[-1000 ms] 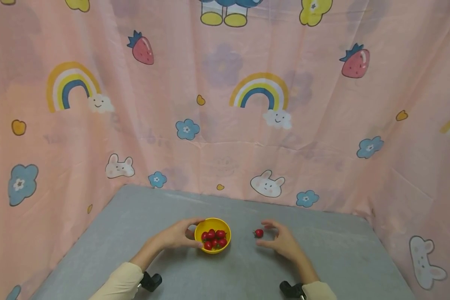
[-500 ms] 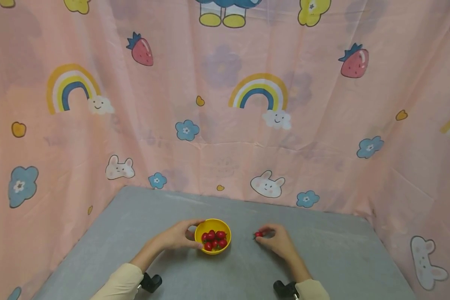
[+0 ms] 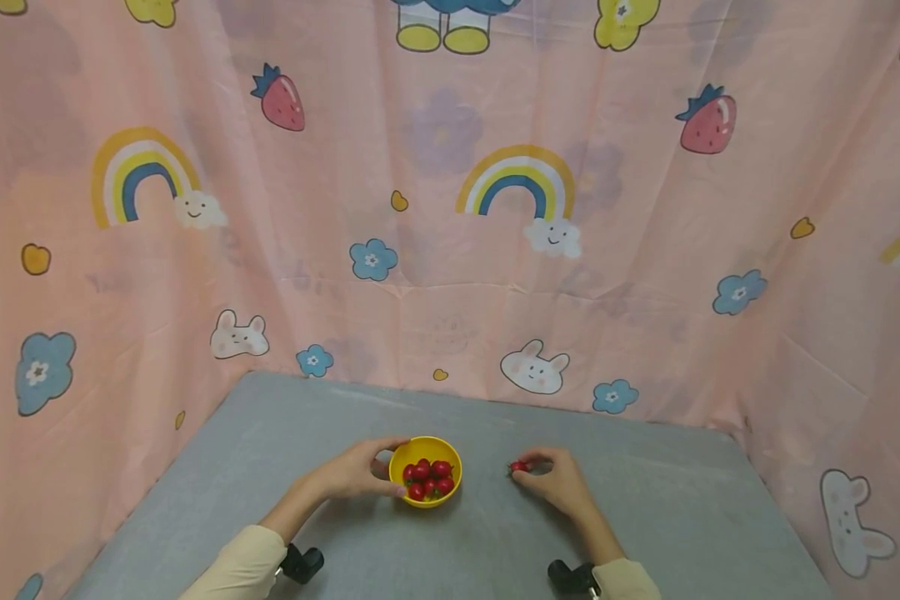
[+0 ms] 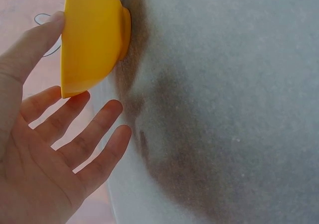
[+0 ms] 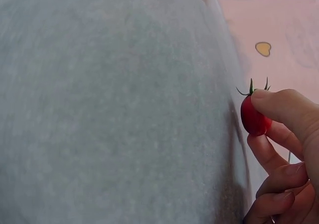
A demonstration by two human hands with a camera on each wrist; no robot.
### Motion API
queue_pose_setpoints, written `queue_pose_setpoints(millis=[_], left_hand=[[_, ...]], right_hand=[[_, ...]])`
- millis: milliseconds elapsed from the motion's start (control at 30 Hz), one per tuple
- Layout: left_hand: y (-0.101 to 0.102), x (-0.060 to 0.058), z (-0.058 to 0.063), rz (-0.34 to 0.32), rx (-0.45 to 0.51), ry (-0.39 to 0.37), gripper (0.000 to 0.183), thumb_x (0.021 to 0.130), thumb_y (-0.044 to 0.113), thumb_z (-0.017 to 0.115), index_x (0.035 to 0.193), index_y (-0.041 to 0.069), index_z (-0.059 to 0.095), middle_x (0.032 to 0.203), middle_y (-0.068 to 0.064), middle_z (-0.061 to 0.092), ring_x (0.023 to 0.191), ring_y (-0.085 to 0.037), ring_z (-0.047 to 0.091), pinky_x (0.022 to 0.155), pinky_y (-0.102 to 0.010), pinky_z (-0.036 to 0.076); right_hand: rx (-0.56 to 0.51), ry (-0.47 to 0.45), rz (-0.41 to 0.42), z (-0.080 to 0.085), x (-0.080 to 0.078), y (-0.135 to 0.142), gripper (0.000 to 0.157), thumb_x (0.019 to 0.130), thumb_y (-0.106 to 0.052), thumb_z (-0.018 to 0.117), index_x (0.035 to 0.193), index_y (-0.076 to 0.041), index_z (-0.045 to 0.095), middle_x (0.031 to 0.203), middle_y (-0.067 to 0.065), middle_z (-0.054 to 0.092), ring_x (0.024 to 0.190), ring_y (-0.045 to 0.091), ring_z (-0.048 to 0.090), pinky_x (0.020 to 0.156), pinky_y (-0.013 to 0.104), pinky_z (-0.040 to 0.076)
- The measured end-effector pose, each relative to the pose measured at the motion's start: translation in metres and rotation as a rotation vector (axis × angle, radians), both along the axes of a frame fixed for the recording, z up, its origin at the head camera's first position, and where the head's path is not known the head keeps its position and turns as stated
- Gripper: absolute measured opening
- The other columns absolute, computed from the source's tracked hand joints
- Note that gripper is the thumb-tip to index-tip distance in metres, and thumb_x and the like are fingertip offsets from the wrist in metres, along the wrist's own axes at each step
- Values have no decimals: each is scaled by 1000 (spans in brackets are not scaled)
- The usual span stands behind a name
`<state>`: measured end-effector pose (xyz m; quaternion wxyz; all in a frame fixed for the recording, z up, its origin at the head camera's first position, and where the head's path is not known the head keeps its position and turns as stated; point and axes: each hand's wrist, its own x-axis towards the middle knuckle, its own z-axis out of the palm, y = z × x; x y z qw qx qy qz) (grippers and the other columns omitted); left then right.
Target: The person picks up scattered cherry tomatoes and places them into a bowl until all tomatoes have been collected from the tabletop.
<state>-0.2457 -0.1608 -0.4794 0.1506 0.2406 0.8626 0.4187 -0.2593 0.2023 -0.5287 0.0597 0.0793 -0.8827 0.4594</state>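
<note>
A yellow bowl (image 3: 424, 448) stands on the grey table with several red cherry tomatoes (image 3: 429, 482) inside. My left hand (image 3: 348, 472) holds the bowl by its left side, thumb and fingertips spread along the rim. In the left wrist view, the thumb and the nearest fingers meet the wall of the bowl (image 4: 92, 42), while the other fingers stay spread. To the right of the bowl, my right hand (image 3: 561, 483) pinches a single cherry tomato (image 5: 254, 117) between thumb and fingers. Its green stem leaves stick out past the thumb.
The grey table (image 3: 330, 417) ends at a pink curtain (image 3: 450, 317) printed with rainbows, rabbits and flowers, which also hangs at both sides. Each wrist wears a black device (image 3: 302, 565) close to the table.
My right hand has come in from the right and closed thumb and fingers on the lone cherry tomato. The left hand and the bowl keep their place.
</note>
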Motion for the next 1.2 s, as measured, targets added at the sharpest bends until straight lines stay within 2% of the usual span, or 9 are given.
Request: queue_pose_setpoints(millis=[200,500,867,1200], left_hand=[[0,0,-1,1,-1,1,77,87,26,84,151,6,46,140,-19,52,105,-28,66,89,-41,57],[-1,0,0,-5,10,9,77,87,25,84,151,5,46,140,-20,52,104,-28,66,89,-42,57],[-2,1,0,-9,15,15,77,87,26,84,151,5,46,139,-19,53,103,-26,66,88,-40,57],[-2,0,-1,-15,16,20,77,87,26,84,151,5,46,140,-19,53,102,-25,66,88,-40,57]], right_hand=[[-28,10,-19,2,3,2,17,79,-8,88,91,-7,76,88,0,69,95,26,62,91,55,47],[-109,21,-32,9,11,4,17,83,-12,86,95,-7,77,96,2,71,98,26,64,92,54,49],[-159,-21,-28,18,13,-6,19,86,-18,84,100,-8,76,101,2,71,103,23,62,87,40,52],[-178,-13,17,18,9,-24,16,88,-17,83,101,-10,76,99,0,70,100,23,62,81,35,53]])
